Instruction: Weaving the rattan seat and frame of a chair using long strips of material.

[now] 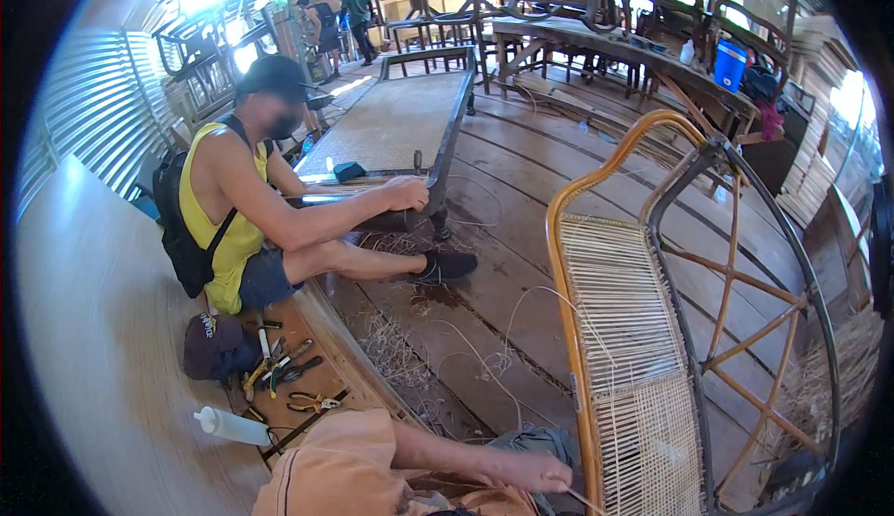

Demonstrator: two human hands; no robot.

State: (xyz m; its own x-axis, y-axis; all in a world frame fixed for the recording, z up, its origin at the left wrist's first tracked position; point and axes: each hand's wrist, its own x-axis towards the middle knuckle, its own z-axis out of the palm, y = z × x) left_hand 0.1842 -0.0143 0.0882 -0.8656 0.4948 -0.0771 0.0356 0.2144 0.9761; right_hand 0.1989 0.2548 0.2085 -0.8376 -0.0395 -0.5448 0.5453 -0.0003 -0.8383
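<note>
My left hand [543, 471] is closed in a fist at the bottom, its forearm coming out of an orange sleeve [326, 465]. From the fist a thin pale cane strand [585, 501] runs toward the chair frame's lower edge. Just right of the hand stands a curved wooden frame [562, 264] with a woven cane panel [643, 414]. The lower part of the panel is densely crosswoven; above it the strands run only crosswise. A loose strand [577, 304] arcs out from the panel over the floor. My right hand is outside the picture.
On the bench at left lie pliers [315, 402], several other hand tools, a dark cap [212, 344] and a white squeeze bottle [231, 426]. A co-worker in a yellow top [207, 227] sits ahead, hands at another caned frame [396, 115]. Cane scraps [396, 348] litter the plank floor.
</note>
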